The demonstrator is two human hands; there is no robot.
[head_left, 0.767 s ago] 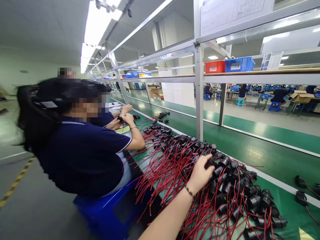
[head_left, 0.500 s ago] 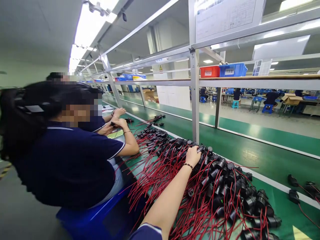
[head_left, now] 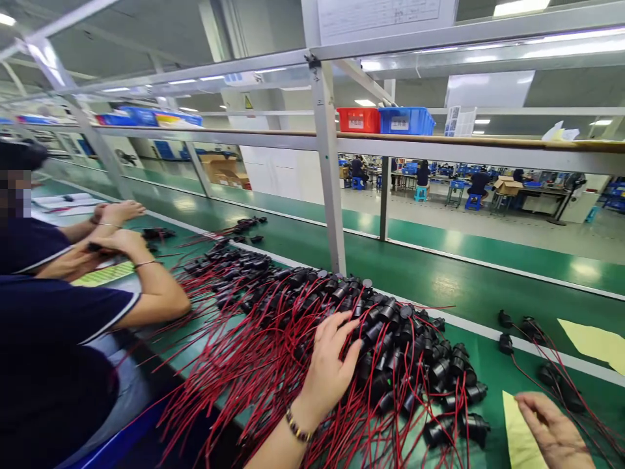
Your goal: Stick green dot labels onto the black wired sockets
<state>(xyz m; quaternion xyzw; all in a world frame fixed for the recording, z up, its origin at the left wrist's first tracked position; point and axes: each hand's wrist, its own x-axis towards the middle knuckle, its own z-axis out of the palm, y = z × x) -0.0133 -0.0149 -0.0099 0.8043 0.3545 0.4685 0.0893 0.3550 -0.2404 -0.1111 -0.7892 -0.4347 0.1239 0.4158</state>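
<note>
Honestly, my left hand (head_left: 332, 365) lies flat, fingers spread, on the pile of black plugs (head_left: 390, 339) mid-bench; my right hand (head_left: 554, 433), loosely uncurled, touches a yellow paper (head_left: 520, 436). Those red wires (head_left: 254, 365) look tangled, so lifting one plug could drag others off the bench.

Red bin (head_left: 358, 120) beside blue bin (head_left: 406, 120)

No legible text anywhere. White labels with dark characters on the red bin (head_left: 358, 120) and blue bin (head_left: 406, 120) on the upper shelf, too small to read. Printed sheet (head_left: 378, 14) fixed to the frame overhead, lines too faint to make out. Small yellow warning triangle sign (head_left: 248, 102) on a far pillar, symbol unclear.
</note>
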